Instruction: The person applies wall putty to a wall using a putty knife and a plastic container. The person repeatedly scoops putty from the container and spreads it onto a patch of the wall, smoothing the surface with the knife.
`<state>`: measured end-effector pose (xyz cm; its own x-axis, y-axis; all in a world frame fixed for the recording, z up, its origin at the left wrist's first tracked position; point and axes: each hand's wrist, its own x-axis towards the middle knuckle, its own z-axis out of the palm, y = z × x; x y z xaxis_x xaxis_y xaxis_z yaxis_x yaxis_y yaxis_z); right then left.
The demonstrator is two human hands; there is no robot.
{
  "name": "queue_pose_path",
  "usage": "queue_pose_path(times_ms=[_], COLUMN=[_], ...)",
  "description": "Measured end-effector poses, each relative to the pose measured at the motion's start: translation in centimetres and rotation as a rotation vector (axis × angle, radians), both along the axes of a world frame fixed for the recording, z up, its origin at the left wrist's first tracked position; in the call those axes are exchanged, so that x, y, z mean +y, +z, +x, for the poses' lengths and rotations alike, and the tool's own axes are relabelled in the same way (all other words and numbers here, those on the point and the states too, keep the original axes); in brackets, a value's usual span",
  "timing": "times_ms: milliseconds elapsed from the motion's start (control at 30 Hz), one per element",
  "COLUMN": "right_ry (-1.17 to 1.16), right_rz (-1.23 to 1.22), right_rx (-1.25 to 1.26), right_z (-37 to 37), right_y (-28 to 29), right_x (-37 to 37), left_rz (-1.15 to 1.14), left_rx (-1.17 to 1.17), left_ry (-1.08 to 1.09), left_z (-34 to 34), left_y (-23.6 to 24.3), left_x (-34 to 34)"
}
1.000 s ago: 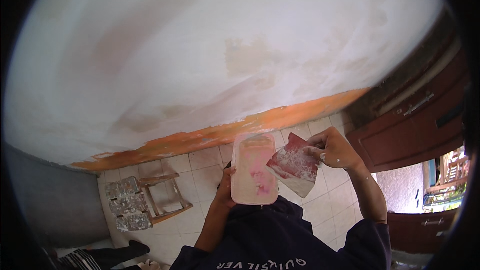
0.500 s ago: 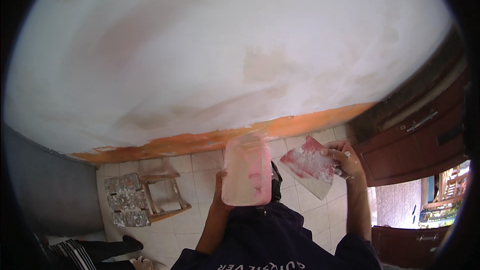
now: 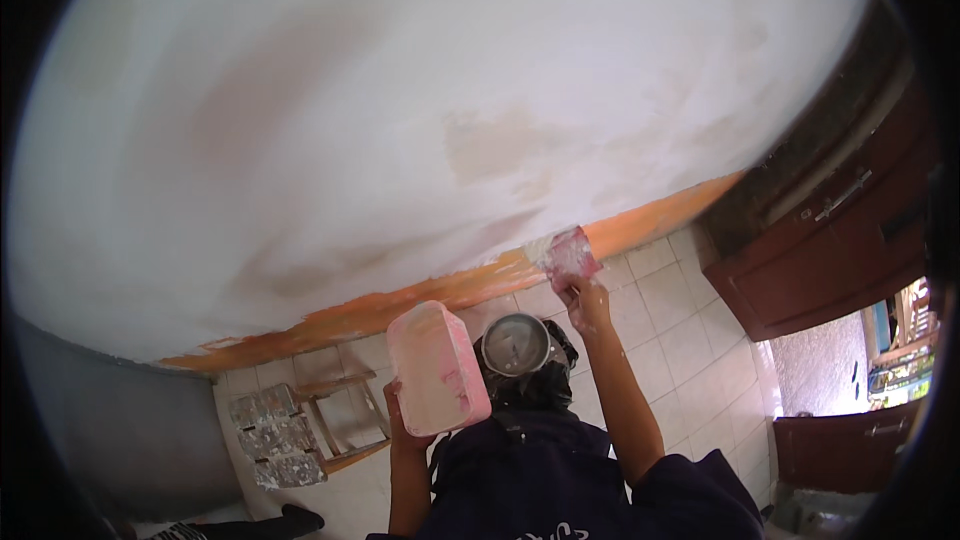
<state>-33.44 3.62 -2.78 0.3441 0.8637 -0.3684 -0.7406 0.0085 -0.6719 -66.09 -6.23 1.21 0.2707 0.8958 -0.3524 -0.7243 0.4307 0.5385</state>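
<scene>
Pink, probably light and stiff, the tub (image 3: 471, 365) is gripped by its side in the left hand (image 3: 393, 408); beyond it, rightward, the right hand (image 3: 586, 304) pinches a likely flexible scraper (image 3: 572, 256) at the wall (image 3: 350, 140), best held by its near edge.

The white wall (image 3: 330, 120) bars the upper frame, the spreader (image 3: 571, 254) in the right hand (image 3: 582, 302) reaching its orange lower band (image 3: 660, 212). Right of that hand, passage opens over floor tiles (image 3: 670, 340) until the brown door (image 3: 800, 260). The pink tub (image 3: 438, 370) and round grey container (image 3: 515, 345) obstruct lower centre; a spattered stool (image 3: 275, 437), lower left.
</scene>
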Motion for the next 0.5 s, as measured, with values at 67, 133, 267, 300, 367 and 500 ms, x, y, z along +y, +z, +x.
queue_pose_path(times_ms=[67,133,267,300,367,500], right_ry=[-0.03,-0.068,-0.145,-0.134,-0.054,0.056], right_rz=[-0.055,-0.115,-0.126,-0.106,-0.016,0.441], right_rx=[0.002,-0.011,-0.024,-0.011,-0.06,-0.412], right_z=[0.7,1.4,4.2,4.4,4.6,12.3], right_y=[-0.2,-0.8,-4.5,-4.8,-4.9,-8.5], right_x=[2.3,4.3,7.2,7.8,8.8,14.1], left_rz=[-0.18,-0.174,-0.149,-0.149,-0.149,-0.151], left_rx=[-0.122,-0.106,-0.104,-0.098,-0.085,-0.1], left_ry=[0.105,0.12,0.13,0.146,0.177,0.117], left_z=[0.1,-0.1,-0.3,-0.7,-1.5,-0.3], left_y=[0.9,0.8,0.2,-0.2,-1.0,-0.9], left_x=[0.0,-0.1,-0.3,-0.8,-1.5,-0.8])
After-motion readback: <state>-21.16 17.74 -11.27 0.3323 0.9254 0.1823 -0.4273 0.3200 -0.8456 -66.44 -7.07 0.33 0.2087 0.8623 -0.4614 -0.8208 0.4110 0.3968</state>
